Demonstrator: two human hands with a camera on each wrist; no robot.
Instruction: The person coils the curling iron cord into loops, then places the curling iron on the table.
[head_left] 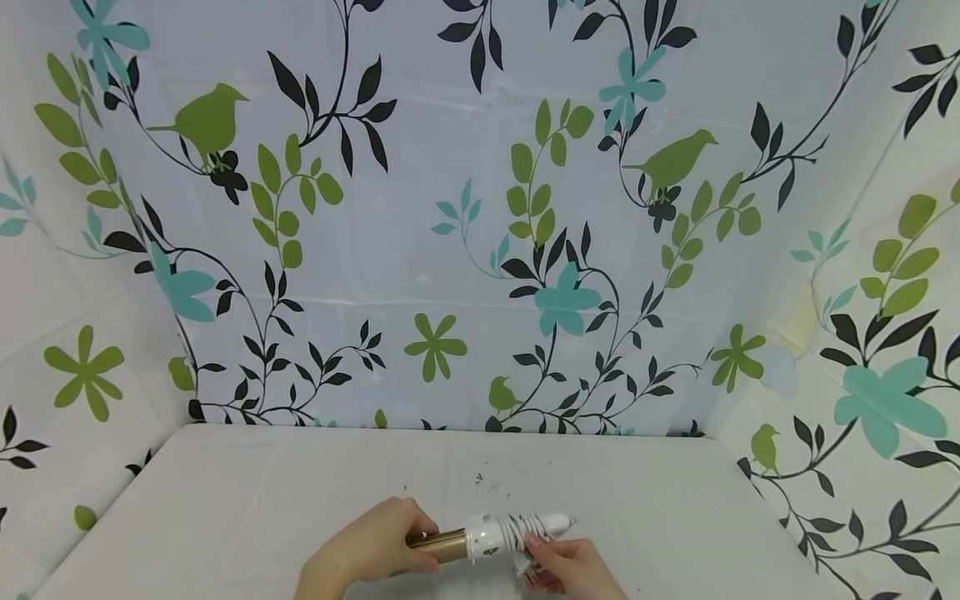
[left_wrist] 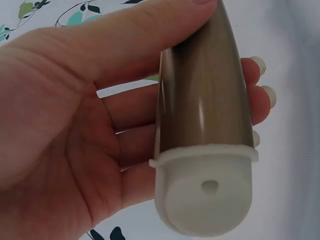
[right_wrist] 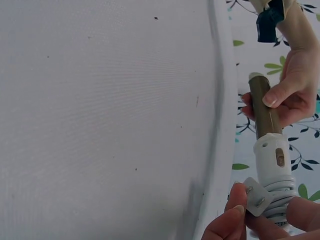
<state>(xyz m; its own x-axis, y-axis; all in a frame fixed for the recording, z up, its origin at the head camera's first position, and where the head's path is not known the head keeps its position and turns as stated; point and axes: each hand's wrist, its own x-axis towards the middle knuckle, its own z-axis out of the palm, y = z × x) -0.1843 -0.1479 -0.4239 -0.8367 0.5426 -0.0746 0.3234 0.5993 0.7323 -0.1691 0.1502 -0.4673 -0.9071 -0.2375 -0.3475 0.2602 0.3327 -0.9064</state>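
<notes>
A curling iron (head_left: 487, 537) with a gold barrel and a white handle is held sideways over the white table, tip to the left. My left hand (head_left: 375, 542) grips the gold barrel (left_wrist: 207, 105), thumb on one side and fingers behind it. Beyond the grip, the barrel ends in a white cap (left_wrist: 205, 205) with a small hole. White power cord (right_wrist: 277, 189) is wound in several turns around the handle. At those turns, my right hand (head_left: 573, 567) holds the two-pin plug (right_wrist: 257, 196) between its fingers, with other fingertips against the cord and handle.
The white tabletop (head_left: 300, 475) carries a few small dark specks (head_left: 480, 479) behind the hands. A patterned cloth (head_left: 420, 208) with leaves and birds walls off the back and both sides.
</notes>
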